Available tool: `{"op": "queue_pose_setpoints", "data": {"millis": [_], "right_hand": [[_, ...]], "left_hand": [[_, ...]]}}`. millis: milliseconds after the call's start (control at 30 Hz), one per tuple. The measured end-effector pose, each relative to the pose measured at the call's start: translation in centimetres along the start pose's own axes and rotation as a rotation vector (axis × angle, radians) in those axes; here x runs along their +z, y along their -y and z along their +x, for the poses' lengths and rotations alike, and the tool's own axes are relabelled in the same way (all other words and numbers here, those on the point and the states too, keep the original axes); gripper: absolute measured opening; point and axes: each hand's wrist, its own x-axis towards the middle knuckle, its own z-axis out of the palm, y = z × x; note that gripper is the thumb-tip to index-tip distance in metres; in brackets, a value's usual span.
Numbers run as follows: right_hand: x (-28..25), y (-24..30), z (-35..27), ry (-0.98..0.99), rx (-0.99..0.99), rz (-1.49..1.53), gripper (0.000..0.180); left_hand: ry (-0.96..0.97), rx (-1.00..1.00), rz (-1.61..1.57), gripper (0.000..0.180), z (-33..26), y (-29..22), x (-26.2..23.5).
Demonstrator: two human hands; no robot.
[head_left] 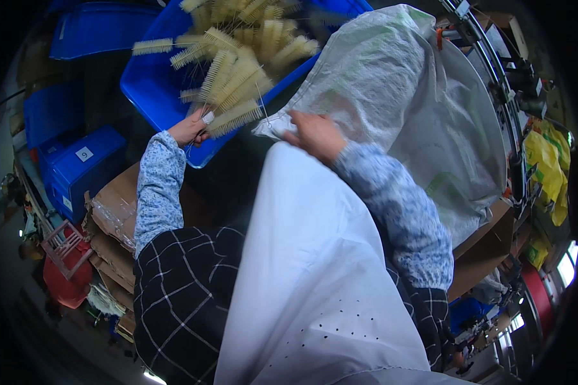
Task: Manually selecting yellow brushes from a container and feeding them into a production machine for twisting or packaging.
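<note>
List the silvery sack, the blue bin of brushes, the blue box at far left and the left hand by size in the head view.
Largest to smallest:
1. silvery sack
2. blue bin, visible part only; the top edge cuts it off
3. blue box
4. left hand

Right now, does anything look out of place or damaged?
The yellowish brushes lie jumbled in the blue bin, pointing different ways rather than lined up. On the left, the brown cardboard looks rumpled, its edges uneven, though damage is uncertain.
</note>
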Motion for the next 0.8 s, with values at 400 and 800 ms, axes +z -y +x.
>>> {"op": "queue_pose_setpoints", "data": {"millis": [400,800], "right_hand": [[3.2,-2.4,6.8,0.032,0.278,0.700,0.018],[2.9,-3.4,6.5,-0.172,0.144,1.015,0.017]], "left_hand": [[-0.215,0.121,0.009,0.044,-3.5,-1.2,-1.8],[-0.546,0.538,-0.266,0.058,11.7,0.6,-0.3]]}}
